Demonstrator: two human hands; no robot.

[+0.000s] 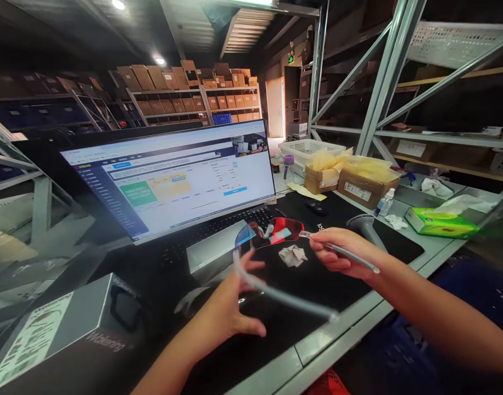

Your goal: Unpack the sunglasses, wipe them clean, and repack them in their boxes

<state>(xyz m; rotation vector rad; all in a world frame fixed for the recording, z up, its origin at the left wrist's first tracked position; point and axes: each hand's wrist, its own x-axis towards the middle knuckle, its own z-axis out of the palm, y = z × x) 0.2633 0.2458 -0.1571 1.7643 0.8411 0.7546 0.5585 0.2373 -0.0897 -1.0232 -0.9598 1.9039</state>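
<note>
My right hand (340, 253) pinches one temple arm of a pair of sunglasses (286, 230) near its hinge. They have a clear frame and shiny lenses, one reflecting red, the other blue. The other temple arm, blurred, sweeps toward me past my left hand (230, 302). That hand is open, thumb and fingers spread; whether its fingertips touch the frame I cannot tell. Below the lenses lies a crumpled tissue (292, 255) on the black desk mat (337, 296). Beyond my left hand sits a grey open box part (214, 252), with a clear plastic bag (189, 299) near it.
A monitor (185, 181) and keyboard (210, 222) stand behind. A dark printed box (70, 334) is at the left front. To the right are a scanner (369, 229), mouse (315, 208), spray bottle (384, 204), green tissue pack (436, 222) and cardboard boxes (358, 186).
</note>
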